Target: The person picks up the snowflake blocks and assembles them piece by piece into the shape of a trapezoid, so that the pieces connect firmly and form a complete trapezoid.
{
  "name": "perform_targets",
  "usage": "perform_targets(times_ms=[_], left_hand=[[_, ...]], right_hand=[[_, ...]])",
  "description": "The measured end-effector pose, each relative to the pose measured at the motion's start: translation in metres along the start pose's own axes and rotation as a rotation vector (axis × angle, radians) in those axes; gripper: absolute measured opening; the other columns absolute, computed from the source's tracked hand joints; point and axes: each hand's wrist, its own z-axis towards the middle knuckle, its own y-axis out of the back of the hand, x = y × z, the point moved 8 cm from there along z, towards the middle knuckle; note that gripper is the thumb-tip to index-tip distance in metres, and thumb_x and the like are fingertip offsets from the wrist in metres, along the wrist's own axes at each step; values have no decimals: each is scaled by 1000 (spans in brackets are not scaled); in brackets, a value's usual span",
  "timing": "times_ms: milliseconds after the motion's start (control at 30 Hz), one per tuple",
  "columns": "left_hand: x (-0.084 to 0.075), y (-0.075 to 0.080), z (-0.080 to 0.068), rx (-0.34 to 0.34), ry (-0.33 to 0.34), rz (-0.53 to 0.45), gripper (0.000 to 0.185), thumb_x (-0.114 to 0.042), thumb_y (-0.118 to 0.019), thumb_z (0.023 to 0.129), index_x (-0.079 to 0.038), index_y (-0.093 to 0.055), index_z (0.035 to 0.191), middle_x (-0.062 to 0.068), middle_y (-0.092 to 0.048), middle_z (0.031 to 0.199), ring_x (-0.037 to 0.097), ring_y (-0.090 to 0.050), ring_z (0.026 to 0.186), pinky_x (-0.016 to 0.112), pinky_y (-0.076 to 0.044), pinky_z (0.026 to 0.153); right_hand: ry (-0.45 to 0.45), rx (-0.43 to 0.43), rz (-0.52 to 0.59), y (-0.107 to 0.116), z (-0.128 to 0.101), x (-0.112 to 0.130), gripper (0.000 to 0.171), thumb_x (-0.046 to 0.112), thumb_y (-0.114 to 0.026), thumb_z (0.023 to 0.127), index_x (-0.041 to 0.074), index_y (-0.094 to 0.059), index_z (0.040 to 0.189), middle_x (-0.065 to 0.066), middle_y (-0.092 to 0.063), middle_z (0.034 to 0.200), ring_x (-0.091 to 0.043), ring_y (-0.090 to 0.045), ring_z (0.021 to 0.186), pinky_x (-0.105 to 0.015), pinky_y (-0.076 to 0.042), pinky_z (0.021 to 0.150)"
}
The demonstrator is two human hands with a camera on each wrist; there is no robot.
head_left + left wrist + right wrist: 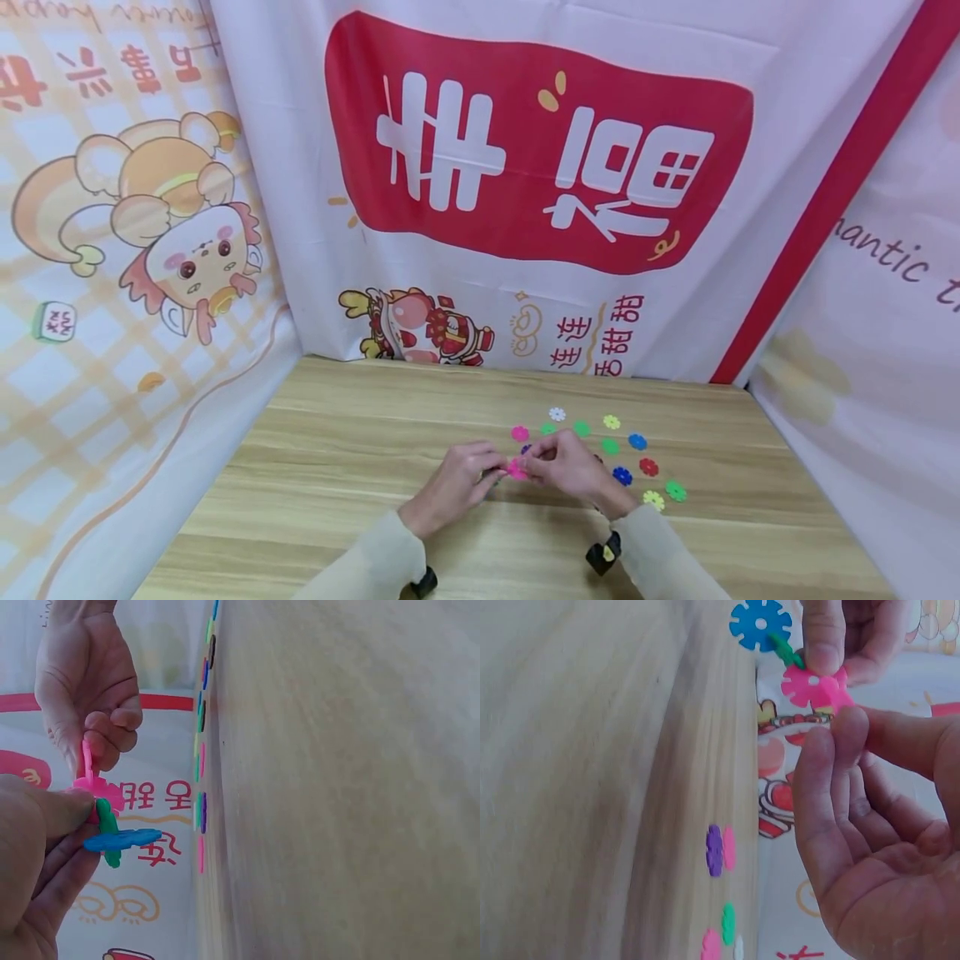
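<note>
The left hand (34, 847) is pinching a small cluster of joined discs (112, 825) (pink, green and blue, slotted edge to edge) just above the counter (337, 467). The right hand (86, 682) is pinching a single pink disc (87, 761) on edge and pressing it into the pink piece on top of the cluster. The danger, I think, is in the alignment: if the notches are meeting at a slant, the push could twist the blue and green pieces out of their slots or flick the thin disc from the fingertips. A dropped piece could roll in among the loose discs (611, 446) lying just beyond the hands.
</note>
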Motion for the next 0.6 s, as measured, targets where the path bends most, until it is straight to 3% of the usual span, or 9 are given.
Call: perform_targets(times_ms=[133,367,500,600], left_hand=[[6,-4,1,58,89,-103,8,-9,-80,94,-11,-79,101,-2,-77,96,2,-69,86,16,-60,78],[23,-6,-1,128,323,-335,8,-17,-74,99,-11,-77,104,-6,-74,96,2,-67,85,21,-60,80],[31,-18,-1,217,464,-521,13,-25,-74,100,-16,-79,107,-6,-76,100,7,-69,89,21,-60,82],[33,-28,-2,272,514,-625,10,-26,-76,99,-18,-80,105,-4,-78,99,9,-71,87,21,-59,79]], right_hand=[[32,25,-22,3,-1,2,15,22,-72,102,12,-81,98,-8,-76,90,-12,-66,74,-23,-57,63],[249,157,-173,4,-10,20,13,14,-69,102,10,-82,103,-6,-77,88,-9,-64,72,-24,-58,64],[281,192,-218,5,-13,26,12,13,-70,101,11,-82,103,-2,-77,86,-13,-65,71,-27,-59,65],[280,222,-231,4,-12,29,12,16,-70,102,14,-82,101,-2,-77,86,-12,-64,70,-23,-57,62]])
